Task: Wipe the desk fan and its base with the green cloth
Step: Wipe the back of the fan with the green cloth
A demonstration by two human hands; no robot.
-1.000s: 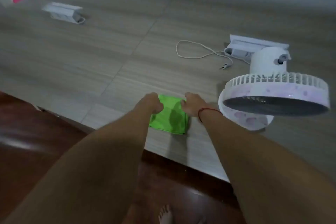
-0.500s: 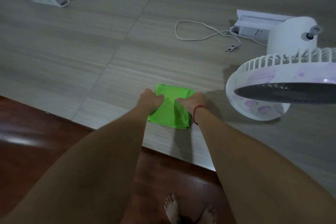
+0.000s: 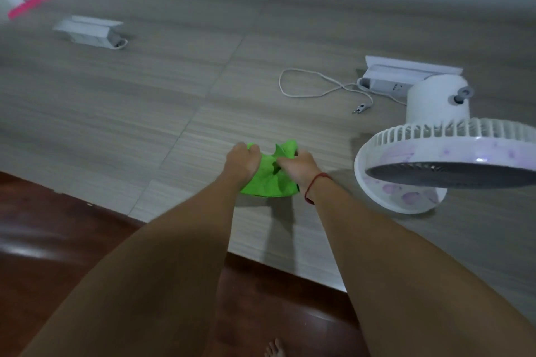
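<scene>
Near the front edge of the grey wood-grain desk [image 3: 145, 101], both hands are closed on the green cloth [image 3: 268, 181]. The left hand [image 3: 242, 162] has its fingers curled over the cloth's left side, and the right hand [image 3: 298, 166], with a red string [image 3: 314, 187] around its wrist, pinches the right side. Between them the cloth is bunched and creased, one corner sticking up past the knuckles, its lower part at or just above the desk.

Just to the right stands the white desk fan [image 3: 452, 159], its round head tilted face-down over its base [image 3: 406, 200], apart from the cloth. Behind the fan lies a white power strip [image 3: 385, 82], with a white cord [image 3: 316, 87] looped on the desk beside it. A second power strip [image 3: 90, 33] sits far back on the left, near a pink broom [image 3: 29, 7]. Below the desk edge, dark reddish floor [image 3: 43, 240] and bare toes [image 3: 274, 349] show.
</scene>
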